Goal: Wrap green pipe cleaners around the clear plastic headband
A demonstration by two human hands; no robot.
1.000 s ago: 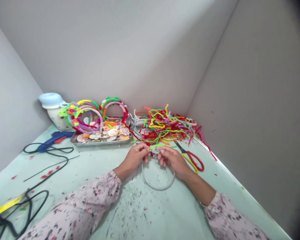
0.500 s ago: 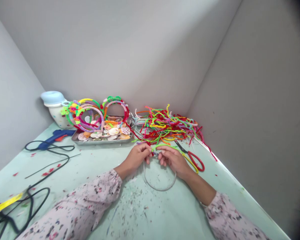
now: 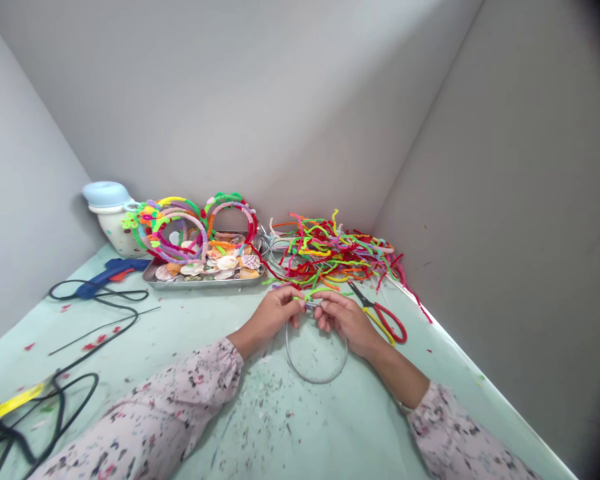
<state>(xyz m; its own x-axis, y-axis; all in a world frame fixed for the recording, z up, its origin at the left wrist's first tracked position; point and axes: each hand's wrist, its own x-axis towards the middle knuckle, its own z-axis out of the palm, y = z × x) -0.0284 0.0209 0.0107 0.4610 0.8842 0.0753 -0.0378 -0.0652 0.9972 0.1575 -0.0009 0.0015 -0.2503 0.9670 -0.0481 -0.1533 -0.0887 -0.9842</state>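
A thin grey wire hoop [image 3: 316, 381] hangs in a loop below my two hands, just over the table. My left hand [image 3: 279, 309] pinches its upper left part between thumb and fingers. On the other side my right hand [image 3: 345, 319] is closed on the upper right part, fingertips close to those of the left. Between the fingertips shows a green pipe cleaner [image 3: 325, 291] at the top of the hoop; my fingers hide how it is fastened. Scissors with red and yellow handles [image 3: 391, 323] lie just right of my right hand.
Behind my hands lies a tangled heap of coloured pipe cleaners [image 3: 325, 250]. Wrapped hoops [image 3: 180, 217] stand on a metal tray [image 3: 205, 285] of seashells. A blue glue gun [image 3: 103, 277], black cords [image 3: 93, 393] and a blue-lidded container [image 3: 115, 223] are at left. Grey walls enclose the table.
A red bit seen between the fingertips no longer shows. The hoop has shifted slightly left. Both hands keep nearly the same place and grip.
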